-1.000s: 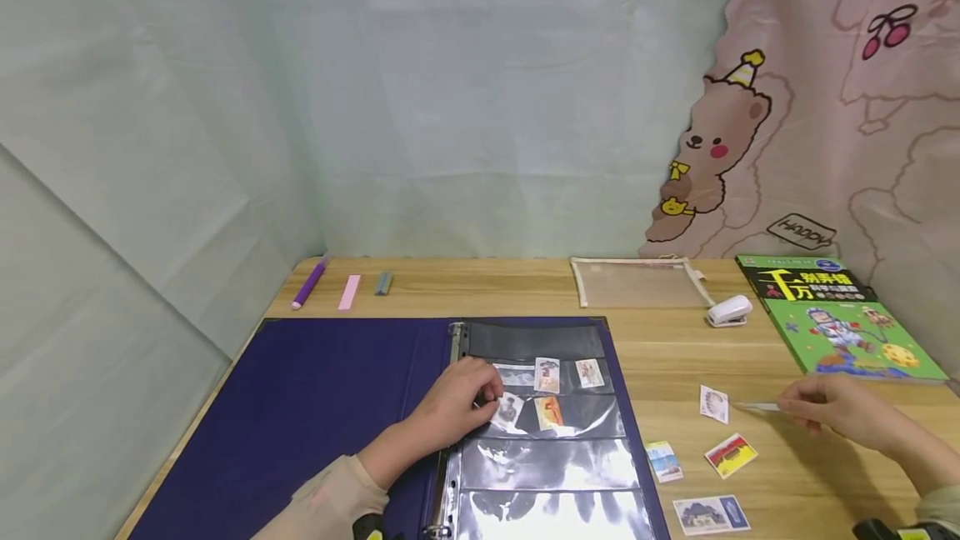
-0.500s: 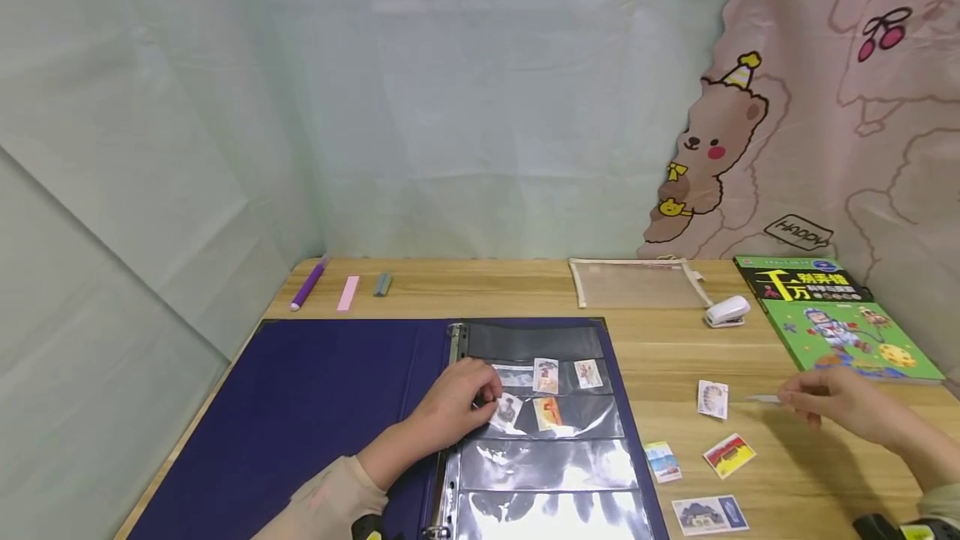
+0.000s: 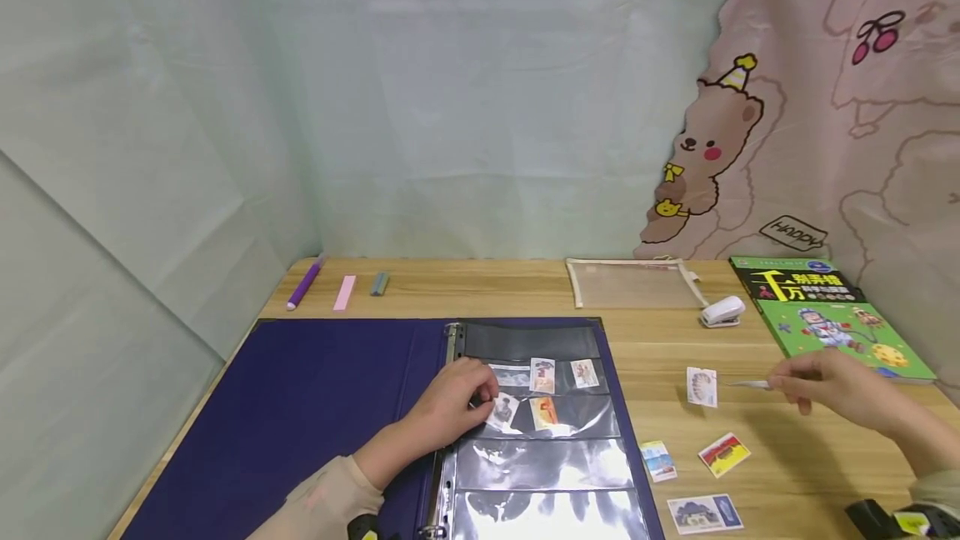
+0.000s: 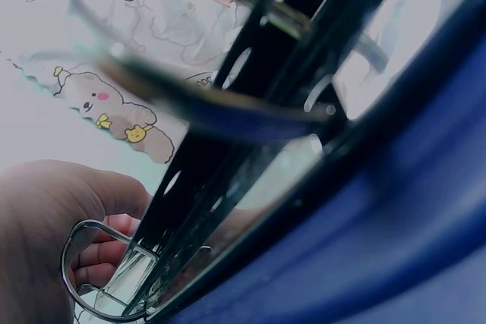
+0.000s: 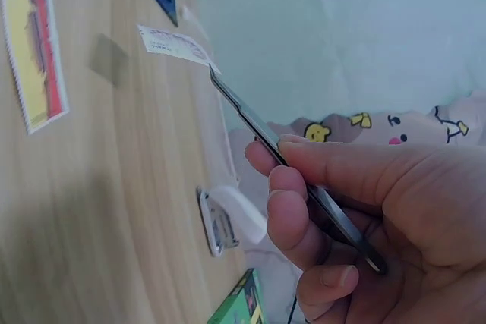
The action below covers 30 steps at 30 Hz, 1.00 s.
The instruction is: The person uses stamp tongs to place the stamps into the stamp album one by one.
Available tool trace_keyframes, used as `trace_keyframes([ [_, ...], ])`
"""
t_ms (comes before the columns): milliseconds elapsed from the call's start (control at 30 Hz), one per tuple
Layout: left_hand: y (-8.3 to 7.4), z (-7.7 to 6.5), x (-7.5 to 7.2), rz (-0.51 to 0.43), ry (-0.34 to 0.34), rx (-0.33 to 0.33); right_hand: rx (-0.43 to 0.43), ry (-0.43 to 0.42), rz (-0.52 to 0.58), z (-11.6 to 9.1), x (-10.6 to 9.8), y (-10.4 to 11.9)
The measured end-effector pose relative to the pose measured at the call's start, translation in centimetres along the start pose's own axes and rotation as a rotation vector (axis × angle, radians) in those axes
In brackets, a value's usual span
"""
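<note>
My left hand (image 3: 456,398) rests with loosely curled fingers on the clear pocket page (image 3: 543,463) of a navy binder album (image 3: 322,398), beside the metal rings (image 4: 72,278). Its fingertips lie near a tilted grey stamp (image 3: 504,412) in the third pocket row. An orange stamp (image 3: 544,412) sits beside that one, and several others are in the row above. Over the wooden table, my right hand (image 3: 828,390) pinches slim metal tweezers (image 5: 250,121). Their tip grips the corner of a white stamp (image 5: 178,45) with a pale print, raised above its shadow on the wood.
On the table right of the album lie a red-yellow stamp (image 3: 724,454), a blue stamp (image 3: 658,461) and a wide building stamp (image 3: 705,514). Farther back are a mesh pouch (image 3: 633,286), a white stapler (image 3: 723,312), a green book (image 3: 843,327) and a purple pen (image 3: 304,283).
The tweezers have lifted the white stamp off the table, slightly up and to the left, with the right hand. The left hand has stayed on the page.
</note>
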<state>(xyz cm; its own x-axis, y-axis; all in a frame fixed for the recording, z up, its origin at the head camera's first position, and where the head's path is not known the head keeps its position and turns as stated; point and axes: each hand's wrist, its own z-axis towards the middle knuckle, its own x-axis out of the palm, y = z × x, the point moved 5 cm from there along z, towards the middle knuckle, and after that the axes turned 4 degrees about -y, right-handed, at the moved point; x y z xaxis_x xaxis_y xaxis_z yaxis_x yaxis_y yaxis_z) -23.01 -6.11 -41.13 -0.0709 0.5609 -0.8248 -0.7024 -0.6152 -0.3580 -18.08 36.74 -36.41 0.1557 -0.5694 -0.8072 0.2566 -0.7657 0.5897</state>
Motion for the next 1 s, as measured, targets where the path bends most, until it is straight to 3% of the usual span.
trace_keyframes([
  [267,0.0,-0.1,0.1,-0.003,0.003,-0.005,-0.083,0.017,0.055,1.1,0.3,1.8],
  [533,0.0,-0.1,0.1,0.001,0.0,-0.021,-0.035,0.015,0.028,2.8,1.0,3.5],
  [767,0.1,-0.1,0.2,0.006,0.007,-0.027,-0.134,0.036,0.107,4.4,2.2,5.2],
  [1000,0.0,-0.2,0.1,0.005,0.006,-0.012,-0.121,0.045,0.13,6.1,3.2,6.2],
])
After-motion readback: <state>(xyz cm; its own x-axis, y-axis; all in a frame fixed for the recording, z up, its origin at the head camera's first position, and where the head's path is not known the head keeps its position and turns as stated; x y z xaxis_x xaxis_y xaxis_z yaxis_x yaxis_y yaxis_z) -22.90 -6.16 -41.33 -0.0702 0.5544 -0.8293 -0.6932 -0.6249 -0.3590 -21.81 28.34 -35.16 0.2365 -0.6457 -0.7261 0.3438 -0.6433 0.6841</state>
